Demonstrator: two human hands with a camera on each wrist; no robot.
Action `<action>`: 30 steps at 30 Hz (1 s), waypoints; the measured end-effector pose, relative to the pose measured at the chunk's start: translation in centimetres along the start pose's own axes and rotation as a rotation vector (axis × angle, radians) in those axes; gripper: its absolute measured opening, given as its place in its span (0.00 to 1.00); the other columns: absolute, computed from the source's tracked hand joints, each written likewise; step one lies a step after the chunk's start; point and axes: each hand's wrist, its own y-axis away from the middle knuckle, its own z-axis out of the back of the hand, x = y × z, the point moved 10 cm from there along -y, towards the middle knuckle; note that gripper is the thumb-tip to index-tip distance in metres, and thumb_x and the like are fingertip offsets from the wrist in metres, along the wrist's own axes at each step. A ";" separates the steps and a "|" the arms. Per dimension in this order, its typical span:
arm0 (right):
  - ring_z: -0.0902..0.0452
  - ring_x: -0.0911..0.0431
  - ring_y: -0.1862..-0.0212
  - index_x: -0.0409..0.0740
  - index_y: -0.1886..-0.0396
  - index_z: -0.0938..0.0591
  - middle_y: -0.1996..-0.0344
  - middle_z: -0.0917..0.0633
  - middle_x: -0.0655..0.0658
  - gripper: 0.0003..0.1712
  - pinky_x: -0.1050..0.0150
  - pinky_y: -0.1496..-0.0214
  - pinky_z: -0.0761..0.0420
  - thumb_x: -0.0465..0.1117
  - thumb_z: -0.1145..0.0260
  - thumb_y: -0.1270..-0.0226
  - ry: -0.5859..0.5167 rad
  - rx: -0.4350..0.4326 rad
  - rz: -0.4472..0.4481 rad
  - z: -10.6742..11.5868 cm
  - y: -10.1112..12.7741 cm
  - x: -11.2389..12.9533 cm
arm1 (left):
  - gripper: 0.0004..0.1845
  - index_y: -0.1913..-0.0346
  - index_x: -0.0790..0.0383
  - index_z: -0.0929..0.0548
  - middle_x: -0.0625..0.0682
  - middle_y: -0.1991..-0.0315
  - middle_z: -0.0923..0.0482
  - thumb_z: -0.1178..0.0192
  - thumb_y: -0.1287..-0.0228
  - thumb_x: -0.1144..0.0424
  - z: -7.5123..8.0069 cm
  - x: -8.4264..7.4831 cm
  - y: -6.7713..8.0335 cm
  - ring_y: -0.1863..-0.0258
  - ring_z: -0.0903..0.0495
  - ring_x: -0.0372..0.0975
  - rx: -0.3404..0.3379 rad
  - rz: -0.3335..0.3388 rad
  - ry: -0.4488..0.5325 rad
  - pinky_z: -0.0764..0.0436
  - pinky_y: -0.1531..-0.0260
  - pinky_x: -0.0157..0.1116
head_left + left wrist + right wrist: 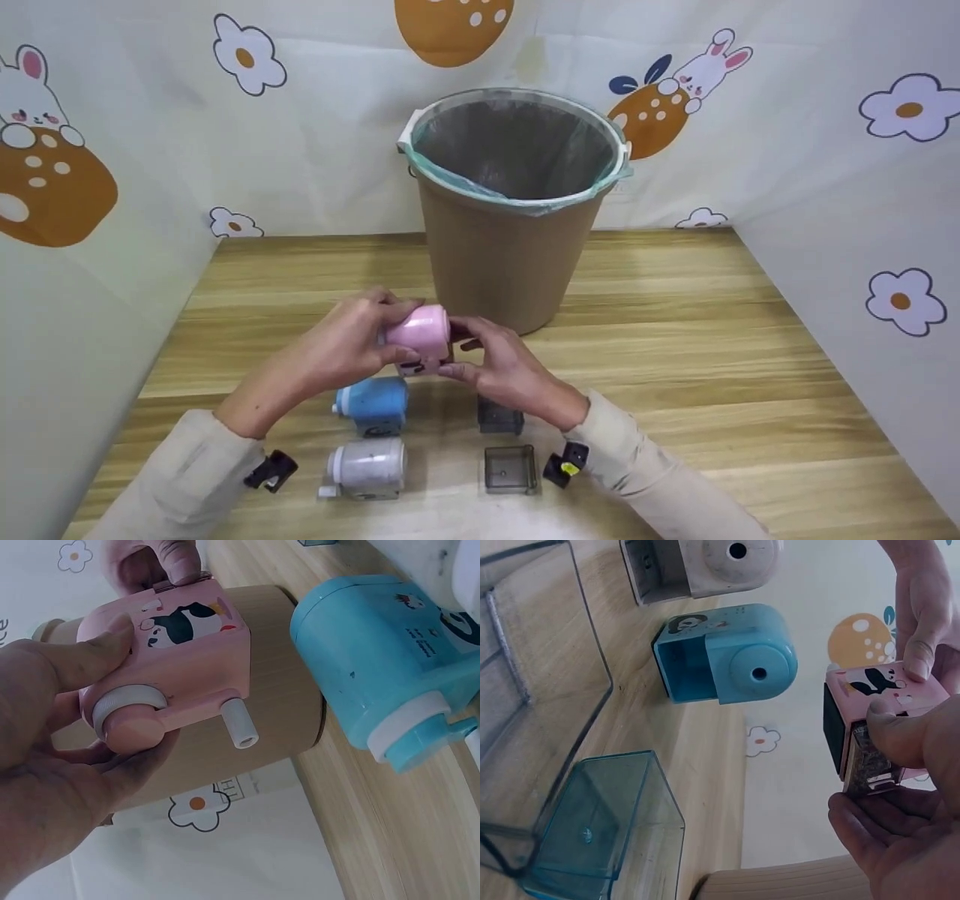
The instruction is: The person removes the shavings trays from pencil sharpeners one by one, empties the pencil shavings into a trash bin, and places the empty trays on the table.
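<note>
Both hands hold the pink sharpener (421, 337) in the air above the bench (675, 360), just in front of the bin (510, 262). Left hand (341, 349) grips its body, fingers curled round the rounded end, thumb on top; the left wrist view shows the white dial (127, 701) and crank stub (240, 724) facing out past the fingers. Right hand (502, 367) pinches the other end; the right wrist view shows thumb and fingers on a clear drawer (870, 765) sticking partway out of the pink body. Below the left hand, on the bench: blue sharpener (373, 405), on its side, and nearer the person a grey sharpener (365, 469), also on its side. Below the right hand: a dark tray (500, 416), partly hidden by the wrist, and nearer the person a clear tray (511, 469), open side up. The sharpeners sit one behind the other, the trays likewise, the two rows apart. Bin stands upright beyond the hands, lined with a bag (517, 150). Patterned cloth (150, 135) walls the bench on three sides.
</note>
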 end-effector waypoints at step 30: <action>0.19 0.42 0.41 0.31 0.36 0.26 0.42 0.18 0.31 0.34 0.54 0.35 0.21 0.35 0.25 0.41 -0.202 -0.089 -0.101 3.8 3.3 -3.1 | 0.29 0.39 0.72 0.21 0.64 0.53 0.18 0.27 0.45 0.68 0.2 -0.8 -0.1 0.57 0.16 0.49 0.017 -0.025 0.031 0.12 0.58 0.42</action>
